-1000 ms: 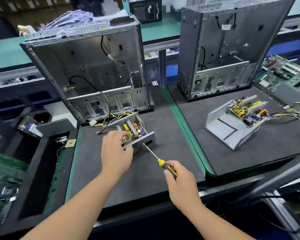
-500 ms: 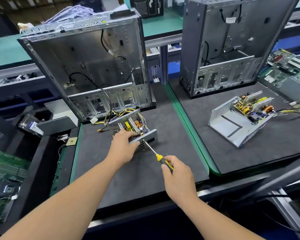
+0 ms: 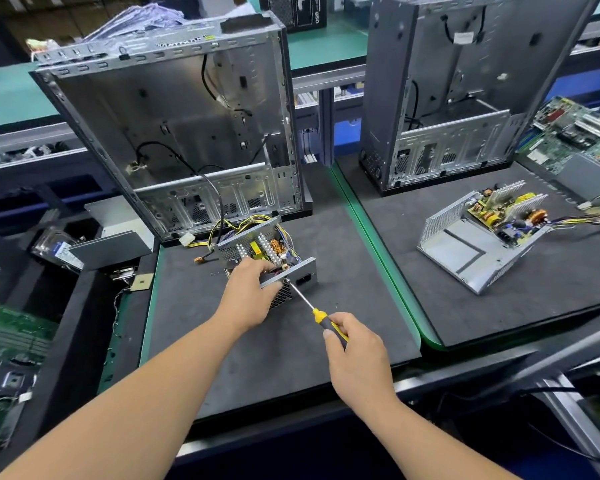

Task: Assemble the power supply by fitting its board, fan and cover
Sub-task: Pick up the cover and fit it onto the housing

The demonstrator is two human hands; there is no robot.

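A green circuit board (image 3: 11, 344) lies far left, off the dark mat (image 3: 257, 358). The left hand (image 3: 248, 294) grips the open power supply (image 3: 267, 258), which sits on the mat in front of an empty computer case (image 3: 174, 133). The right hand (image 3: 355, 355) holds a yellow screwdriver (image 3: 321, 317), its tip touching the supply's near wall. Far right, another open power supply (image 3: 482, 244) sits tilted before a second case (image 3: 465, 91).

Both my forearms are bare up to the bottom edge of the view, no sleeves showing. No gloves on my left hand (image 3: 248, 296) or my right hand (image 3: 357, 358). I see no watch, ring or wrist strap on either side. Short trimmed nails on the visible fingers. Nothing worn is in view.
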